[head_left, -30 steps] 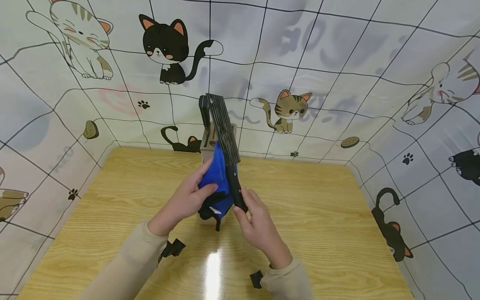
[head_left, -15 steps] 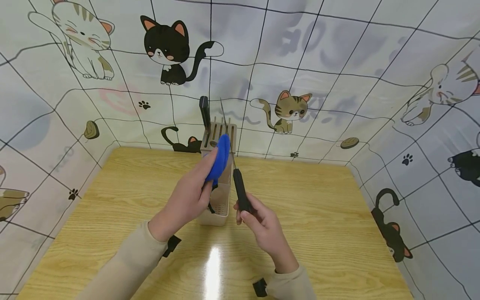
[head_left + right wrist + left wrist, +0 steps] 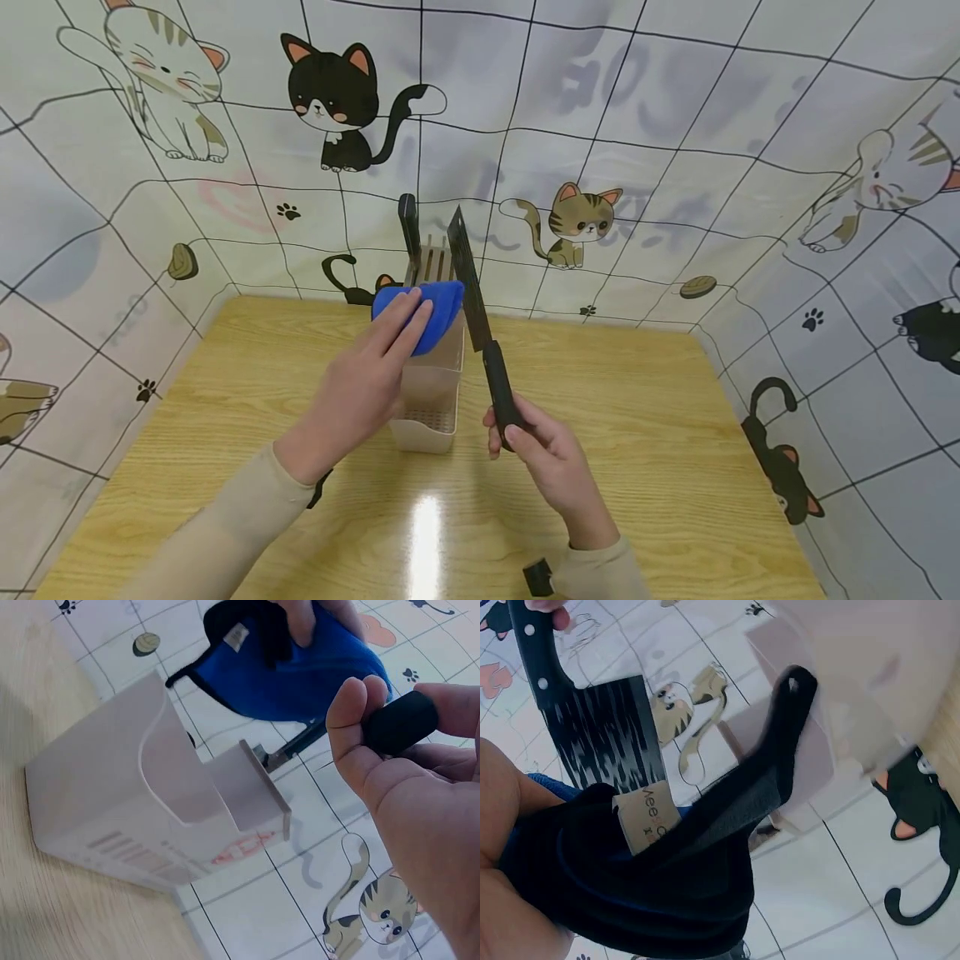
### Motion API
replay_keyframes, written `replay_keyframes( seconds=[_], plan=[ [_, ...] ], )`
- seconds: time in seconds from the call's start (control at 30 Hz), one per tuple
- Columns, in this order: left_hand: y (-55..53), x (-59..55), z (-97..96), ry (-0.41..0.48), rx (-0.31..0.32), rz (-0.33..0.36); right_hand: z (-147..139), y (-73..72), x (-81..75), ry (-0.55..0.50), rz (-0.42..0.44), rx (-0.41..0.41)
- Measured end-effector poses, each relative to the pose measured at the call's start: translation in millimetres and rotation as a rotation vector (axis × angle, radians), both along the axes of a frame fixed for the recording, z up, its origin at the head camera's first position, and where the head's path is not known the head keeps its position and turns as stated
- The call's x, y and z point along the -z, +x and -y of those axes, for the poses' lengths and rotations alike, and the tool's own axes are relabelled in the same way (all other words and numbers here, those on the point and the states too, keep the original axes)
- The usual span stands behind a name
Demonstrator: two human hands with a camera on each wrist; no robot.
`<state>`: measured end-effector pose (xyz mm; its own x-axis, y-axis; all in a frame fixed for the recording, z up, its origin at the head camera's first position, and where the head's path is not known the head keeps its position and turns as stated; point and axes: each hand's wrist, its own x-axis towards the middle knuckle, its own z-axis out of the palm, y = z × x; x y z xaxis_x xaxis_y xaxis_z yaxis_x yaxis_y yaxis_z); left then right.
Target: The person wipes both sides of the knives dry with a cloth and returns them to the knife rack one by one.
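Observation:
My right hand (image 3: 551,467) grips the black handle (image 3: 501,396) of a cleaver, whose dark, streaked blade (image 3: 470,279) points up and away. Just left of the blade, my left hand (image 3: 360,375) holds a folded blue cloth (image 3: 438,312) with black edging. In the left wrist view the cloth shows a black loop (image 3: 791,727) and a pale printed label (image 3: 646,817), and the cleaver blade (image 3: 615,735) overlaps the cloth's upper edge. The right wrist view shows the fingers wrapped round the handle end (image 3: 401,724), with the blue cloth (image 3: 277,682) beyond.
A beige slotted knife holder (image 3: 427,433) stands on the wooden table (image 3: 600,417) behind the hands. A black-handled tool (image 3: 408,225) sits upright in its left slot. A cat-printed sheet (image 3: 480,108) rises round the table's back and sides.
The cleaver has turned from broad side to edge-on, then partly back, and moved slightly right and nearer. The left hand has drawn the cloth left, off the blade, and turned palm down.

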<state>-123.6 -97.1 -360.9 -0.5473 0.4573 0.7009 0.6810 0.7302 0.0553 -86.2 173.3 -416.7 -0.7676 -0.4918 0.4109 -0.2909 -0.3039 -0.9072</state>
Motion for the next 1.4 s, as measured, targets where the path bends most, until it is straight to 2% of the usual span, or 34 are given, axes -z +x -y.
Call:
replay_keyframes(
  seconds=[0.13,0.27,0.53,0.87,1.13,1.4],
  plan=[
    [-3.0,0.4,11.6,-0.031,-0.007,-0.021,-8,-1.3,-1.8,0.007,-0.003,0.005],
    [-4.8,0.7,25.3,-0.063,-0.030,-0.010,-15,-2.6,-5.2,0.022,-0.012,0.016],
    [-9.6,6.5,54.6,-0.128,-0.097,0.015,-19,-2.9,-18.3,0.073,0.044,0.085],
    [-16.7,29.9,90.9,-0.226,-0.153,0.095,-20,-6.8,-34.4,0.117,0.067,0.155],
    [-26.8,55.1,113.5,-0.283,-0.190,0.098,-23,-10.6,-46.4,0.130,0.108,0.195],
    [-27.1,75.3,129.4,-0.356,-0.230,0.182,-24,-16.0,-62.0,0.112,0.143,0.195]
  ],
)
